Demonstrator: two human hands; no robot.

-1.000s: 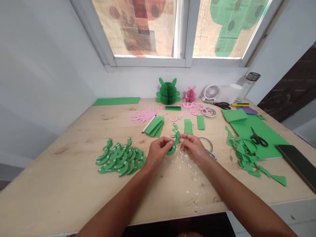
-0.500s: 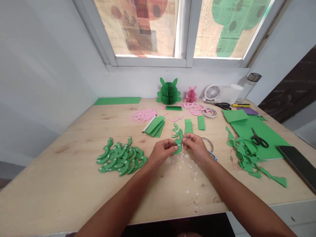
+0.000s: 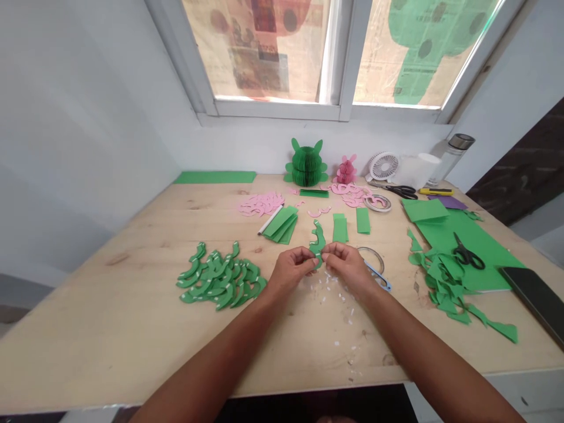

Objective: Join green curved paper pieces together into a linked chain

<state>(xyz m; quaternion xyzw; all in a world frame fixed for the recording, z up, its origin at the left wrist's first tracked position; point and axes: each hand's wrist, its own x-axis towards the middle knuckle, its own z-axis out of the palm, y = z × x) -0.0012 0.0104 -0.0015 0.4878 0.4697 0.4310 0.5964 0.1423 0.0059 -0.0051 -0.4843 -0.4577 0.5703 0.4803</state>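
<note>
My left hand [image 3: 289, 271] and right hand [image 3: 346, 267] pinch a curved green paper strip [image 3: 318, 242] over the middle of the wooden table [image 3: 132, 329]. Pinching too hard could crease it; a slip could drop it among the white scraps [image 3: 328, 288] near me.

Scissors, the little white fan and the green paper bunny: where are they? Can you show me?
Black-handled scissors [image 3: 456, 239], head view, on the blades.
Small white fan [image 3: 383, 166], head view, on the round grille.
Green honeycomb paper bunny [image 3: 306, 167], head view, on the folded body.
</note>
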